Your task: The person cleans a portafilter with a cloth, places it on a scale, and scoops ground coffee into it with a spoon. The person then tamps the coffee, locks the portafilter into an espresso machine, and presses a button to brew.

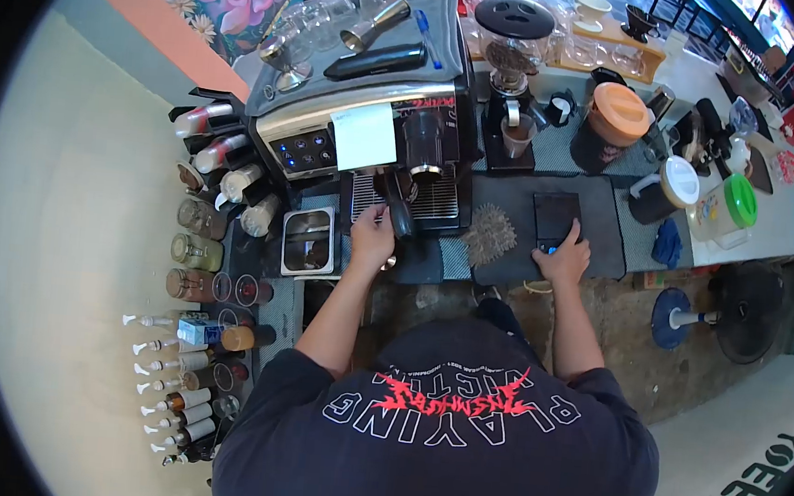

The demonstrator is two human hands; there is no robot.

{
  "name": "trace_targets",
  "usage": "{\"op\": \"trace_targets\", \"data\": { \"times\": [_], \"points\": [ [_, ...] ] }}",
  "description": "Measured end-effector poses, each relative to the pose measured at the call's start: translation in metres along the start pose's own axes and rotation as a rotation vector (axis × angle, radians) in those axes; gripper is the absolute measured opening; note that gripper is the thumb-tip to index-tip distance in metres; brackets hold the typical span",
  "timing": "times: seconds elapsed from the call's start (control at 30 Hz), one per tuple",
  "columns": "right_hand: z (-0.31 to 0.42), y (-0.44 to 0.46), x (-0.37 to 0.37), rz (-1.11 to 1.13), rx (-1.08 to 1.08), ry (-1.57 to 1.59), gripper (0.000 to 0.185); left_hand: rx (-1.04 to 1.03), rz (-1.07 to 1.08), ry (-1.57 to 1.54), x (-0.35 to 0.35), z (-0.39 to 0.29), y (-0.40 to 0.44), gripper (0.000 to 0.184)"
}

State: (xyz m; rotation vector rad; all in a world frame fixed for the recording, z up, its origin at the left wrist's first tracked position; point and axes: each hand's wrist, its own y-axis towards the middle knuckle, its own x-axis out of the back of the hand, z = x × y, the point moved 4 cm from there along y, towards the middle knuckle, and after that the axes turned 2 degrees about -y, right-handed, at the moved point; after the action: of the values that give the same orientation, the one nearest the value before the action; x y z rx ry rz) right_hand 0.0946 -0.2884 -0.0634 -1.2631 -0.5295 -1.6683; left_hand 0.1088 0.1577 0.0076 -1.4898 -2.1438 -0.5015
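My left hand (372, 239) is at the front of the espresso machine (267, 126), just left of a black portafilter handle (401, 216). Its fingers are loosely bent and not wrapped round the handle; whether they touch it I cannot tell. The handle points toward me over the slatted drip tray (438, 200). On the right, my right hand (566, 259) rests with fingers apart at the near edge of a flat black scale (559, 209), where a small blue light shows. The scale lies on a dark mat (603, 236).
A bristly beige brush-like thing (489, 236) lies between my hands. Behind stands a coffee grinder (513, 52) with a plastic cup (518, 136) beneath. Lidded pitchers (677, 186) stand right, beside a blue cloth (667, 243). A metal container (309, 241), jars (196, 251) and bottles line the left.
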Motion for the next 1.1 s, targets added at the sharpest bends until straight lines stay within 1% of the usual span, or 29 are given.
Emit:
{"op": "trace_targets", "data": {
  "times": [0.03,0.13,0.17,0.27,0.3,0.4,0.43,0.53,0.57,0.67,0.73,0.8,0.83,0.93,0.97,1.07,1.1],
  "points": [
    [0.003,-0.003,0.011,0.021,0.018,-0.003,0.135,0.024,0.005,-0.005,-0.002,-0.004,-0.003,0.036],
    [0.008,-0.02,0.031,0.001,-0.026,0.284,0.127,0.004,0.026,-0.182,-0.011,0.002,-0.003,0.033],
    [0.013,-0.032,0.037,-0.025,0.038,0.299,0.125,0.016,0.051,-0.312,-0.014,0.006,-0.002,0.031],
    [0.039,-0.082,0.05,-0.091,0.257,0.329,0.119,0.129,0.116,-0.519,-0.02,0.02,0.005,0.033],
    [0.051,-0.099,0.054,-0.105,0.347,0.33,0.117,0.122,0.133,-0.561,-0.022,0.025,0.009,0.034],
    [0.09,-0.135,0.055,-0.084,0.561,0.329,0.113,0.15,0.15,-0.544,-0.015,0.018,0.01,0.035],
    [0.104,-0.145,0.052,-0.065,0.624,0.327,0.112,0.149,0.109,-0.594,-0.015,0.014,0.011,0.036],
    [0.139,-0.155,0.025,-0.112,0.7,0.28,0.108,0.142,0.13,-0.669,-0.007,-0.001,0.012,0.036],
    [0.151,-0.156,0.015,-0.118,0.704,0.284,0.108,0.047,0.143,-0.678,-0.006,-0.009,0.012,0.036],
    [0.189,-0.158,-0.012,-0.135,0.693,0.327,0.109,0.067,0.133,-0.606,-0.007,-0.008,0.014,0.035],
    [0.213,-0.159,-0.029,-0.148,0.658,0.396,0.111,0.093,0.117,-0.637,-0.013,-0.007,0.01,0.038],
    [0.234,-0.163,-0.041,-0.179,0.569,0.401,0.115,0.118,0.099,-0.663,-0.016,-0.005,0.008,0.04],
    [0.242,-0.167,-0.046,-0.195,0.523,0.403,0.117,0.095,0.132,-0.684,-0.02,0.001,0.011,0.043],
    [0.259,-0.173,-0.062,-0.14,0.423,0.389,0.118,0.086,0.138,-0.747,-0.027,0.009,0.01,0.043],
    [0.26,-0.17,-0.072,-0.096,0.437,0.388,0.118,0.08,0.135,-0.735,-0.027,0.01,0.01,0.042],
    [0.255,-0.178,-0.065,-0.098,0.491,0.41,0.109,0.105,0.126,-0.673,-0.025,0.012,0.011,0.045],
    [0.251,-0.178,-0.063,-0.093,0.503,0.453,0.103,0.087,0.113,-0.565,-0.019,0.006,0.01,0.047]
  ]
}}
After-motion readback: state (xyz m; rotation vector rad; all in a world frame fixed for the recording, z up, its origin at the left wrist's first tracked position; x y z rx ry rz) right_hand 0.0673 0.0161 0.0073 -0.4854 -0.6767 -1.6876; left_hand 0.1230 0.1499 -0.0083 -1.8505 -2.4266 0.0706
